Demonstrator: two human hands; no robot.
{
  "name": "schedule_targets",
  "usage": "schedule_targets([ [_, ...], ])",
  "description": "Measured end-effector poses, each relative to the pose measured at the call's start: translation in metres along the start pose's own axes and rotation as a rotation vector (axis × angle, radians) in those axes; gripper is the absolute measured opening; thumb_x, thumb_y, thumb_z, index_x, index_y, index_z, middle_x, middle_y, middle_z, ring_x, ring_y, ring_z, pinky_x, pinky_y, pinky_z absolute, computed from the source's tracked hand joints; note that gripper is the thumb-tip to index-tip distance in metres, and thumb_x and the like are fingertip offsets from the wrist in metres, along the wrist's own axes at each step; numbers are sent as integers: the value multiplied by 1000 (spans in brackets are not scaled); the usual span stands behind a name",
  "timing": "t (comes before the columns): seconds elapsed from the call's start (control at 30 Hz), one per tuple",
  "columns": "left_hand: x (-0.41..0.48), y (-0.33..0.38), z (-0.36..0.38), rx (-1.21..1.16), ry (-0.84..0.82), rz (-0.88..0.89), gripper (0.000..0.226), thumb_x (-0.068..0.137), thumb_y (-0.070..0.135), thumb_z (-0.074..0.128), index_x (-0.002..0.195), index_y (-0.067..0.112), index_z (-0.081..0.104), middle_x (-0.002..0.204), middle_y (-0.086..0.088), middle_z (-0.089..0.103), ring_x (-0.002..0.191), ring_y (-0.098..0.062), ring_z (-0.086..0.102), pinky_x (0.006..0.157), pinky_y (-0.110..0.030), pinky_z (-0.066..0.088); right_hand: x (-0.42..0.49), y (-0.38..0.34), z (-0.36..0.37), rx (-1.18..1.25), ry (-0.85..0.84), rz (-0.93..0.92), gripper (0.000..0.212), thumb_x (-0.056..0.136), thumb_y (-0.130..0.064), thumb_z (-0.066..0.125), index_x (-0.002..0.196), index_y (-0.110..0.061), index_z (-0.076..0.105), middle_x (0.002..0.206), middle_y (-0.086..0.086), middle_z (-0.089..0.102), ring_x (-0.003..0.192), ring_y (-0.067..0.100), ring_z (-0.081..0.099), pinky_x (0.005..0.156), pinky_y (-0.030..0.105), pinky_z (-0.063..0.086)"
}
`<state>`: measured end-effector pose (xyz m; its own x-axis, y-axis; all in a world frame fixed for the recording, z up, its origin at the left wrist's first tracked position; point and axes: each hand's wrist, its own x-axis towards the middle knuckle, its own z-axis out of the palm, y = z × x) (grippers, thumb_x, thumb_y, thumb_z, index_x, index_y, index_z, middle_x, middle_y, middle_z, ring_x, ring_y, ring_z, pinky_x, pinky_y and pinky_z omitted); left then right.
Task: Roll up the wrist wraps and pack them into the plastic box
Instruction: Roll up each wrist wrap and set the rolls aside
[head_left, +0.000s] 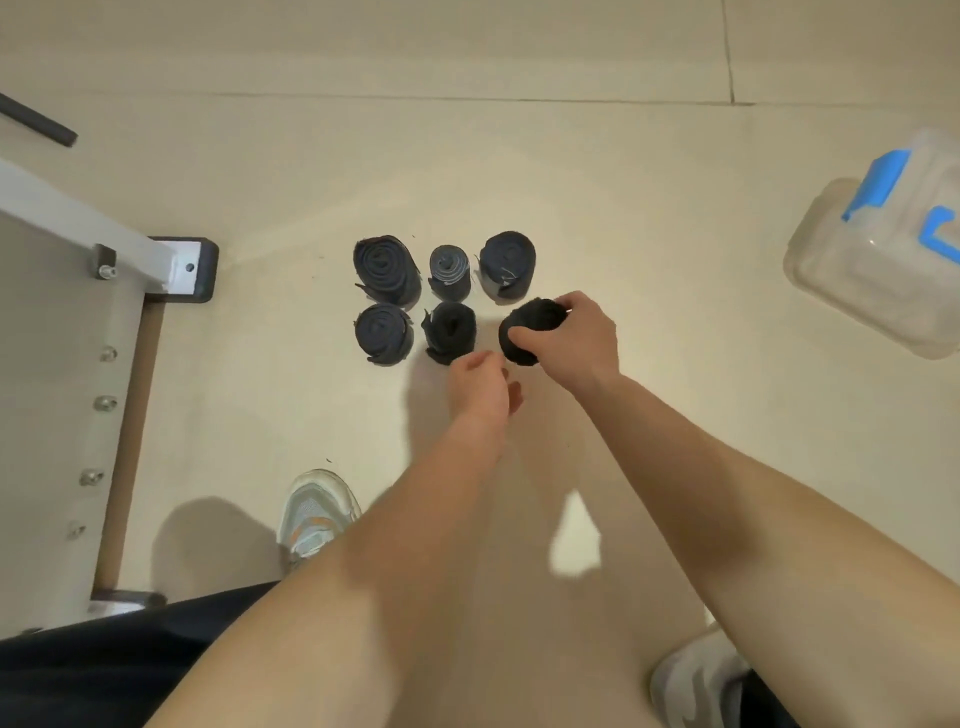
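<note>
— Wraps (387, 273): how many are sitting rolled?
— Five are standing on the floor (649, 218). The right hand (576, 343) is gripping a sixth roll (524, 332) beside them; the left hand (480, 387) is hanging loose, holding nothing.
— Packing?
— Not yet; the box (878, 260) is sitting well apart.

A pale floor (519, 156) carries a thin seam across its far part. At the left, a white metal frame (62, 218) studded with bolts ends in a black foot (202, 270). A dark rod (39, 122) lies beyond it. One light grey sneaker (317, 514) stands near the frame, a second sneaker (698, 680) at the lower right edge.
</note>
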<state>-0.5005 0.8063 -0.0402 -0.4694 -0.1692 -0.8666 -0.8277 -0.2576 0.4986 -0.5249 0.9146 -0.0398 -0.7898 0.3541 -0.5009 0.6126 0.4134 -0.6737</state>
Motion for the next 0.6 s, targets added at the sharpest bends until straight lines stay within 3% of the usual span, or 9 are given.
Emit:
schedule_targets([
  [0.1,17,-3,4,20,15,135,26,101,8,45,111,18,67,111,-10,71,89,-24,67,70,-30,58,20,4,26,-141,37,-6,62,70,-40,82,120,-15,55,117,5,61,107,27,62,88,43,57],
  [0.23,26,2,8,-29,-20,124,39,98,4,39,92,28,69,103,-7,74,92,-25,69,79,-36,58,32,10,44,-118,54,19,68,70,-49,80,124,-18,53,122,4,56,112,26,60,93,44,55],
  [0.47,25,-1,4,-25,-41,20,30,100,19,49,120,16,71,113,-7,76,99,-28,74,72,-32,61,20,17,32,33,-26,-15,69,75,-49,80,131,-18,55,127,3,56,113,19,59,99,38,51],
  [0.53,16,-2,3,-13,-33,-2,26,102,19,49,120,13,67,116,-6,72,89,-24,73,73,-32,61,11,20,19,42,-40,-8,69,81,-45,78,138,-16,51,132,4,54,117,19,56,100,35,48],
  [0.6,3,-1,3,30,-28,-23,17,103,19,49,109,12,64,119,-7,67,86,-23,68,76,-34,60,2,24,2,61,-45,14,65,86,-43,75,140,-15,50,131,4,55,114,19,57,94,32,45],
])
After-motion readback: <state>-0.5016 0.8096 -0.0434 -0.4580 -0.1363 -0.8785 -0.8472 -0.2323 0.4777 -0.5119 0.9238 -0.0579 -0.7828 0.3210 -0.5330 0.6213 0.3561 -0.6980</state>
